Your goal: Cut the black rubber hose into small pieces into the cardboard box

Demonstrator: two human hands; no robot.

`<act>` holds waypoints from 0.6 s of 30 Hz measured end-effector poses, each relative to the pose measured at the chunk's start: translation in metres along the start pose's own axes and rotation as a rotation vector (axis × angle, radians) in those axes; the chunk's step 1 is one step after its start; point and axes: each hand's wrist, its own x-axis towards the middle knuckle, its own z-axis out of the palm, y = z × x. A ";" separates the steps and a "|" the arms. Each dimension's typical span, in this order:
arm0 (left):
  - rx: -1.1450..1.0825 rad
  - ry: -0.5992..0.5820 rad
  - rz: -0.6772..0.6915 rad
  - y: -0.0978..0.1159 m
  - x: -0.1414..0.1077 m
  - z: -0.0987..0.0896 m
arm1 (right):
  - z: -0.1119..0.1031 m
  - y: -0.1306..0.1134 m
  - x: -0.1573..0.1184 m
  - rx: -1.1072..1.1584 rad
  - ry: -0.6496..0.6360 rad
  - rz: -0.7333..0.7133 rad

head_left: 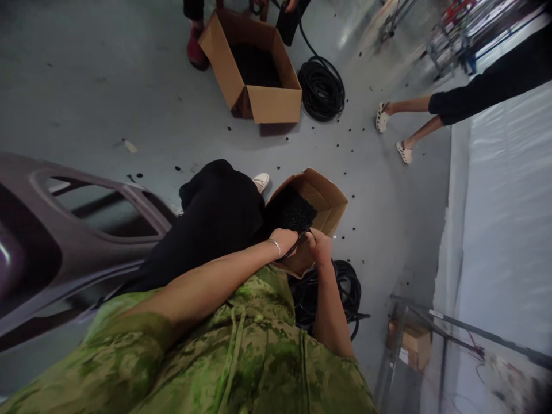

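My left hand (283,241), with a bracelet at the wrist, is closed around a thin black hose (294,246) at the near edge of an open cardboard box (330,201). Close beside it on the right, my right hand (319,246) pinches the end of that hose over the box's rim. Small black pieces (297,211) lie heaped inside the box. Below my right hand, a coil of black hose (351,287) rests on the floor, partly hidden by my right forearm.
A second cardboard box (276,103) and another hose coil (321,89) stand ahead, near a co-worker's hand and legs. Another person's legs (414,106) are at the right. A car body shell (86,230) is at the left, a metal frame (401,345) at lower right.
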 end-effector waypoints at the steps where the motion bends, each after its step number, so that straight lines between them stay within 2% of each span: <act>1: -0.004 0.003 0.002 0.000 0.001 0.000 | 0.002 -0.001 0.000 -0.004 0.009 0.017; 6: -0.019 0.003 -0.007 -0.003 0.005 0.004 | 0.018 -0.010 -0.001 -0.022 0.068 0.131; 10: -0.050 0.013 -0.029 -0.005 0.007 0.006 | 0.021 -0.013 0.001 -0.006 0.096 0.153; 14: -0.083 0.031 -0.024 -0.004 0.007 0.007 | 0.006 -0.007 0.003 -0.001 0.058 0.047; 18: -0.095 0.019 -0.012 -0.004 0.008 0.007 | -0.009 -0.004 0.002 -0.087 0.002 -0.050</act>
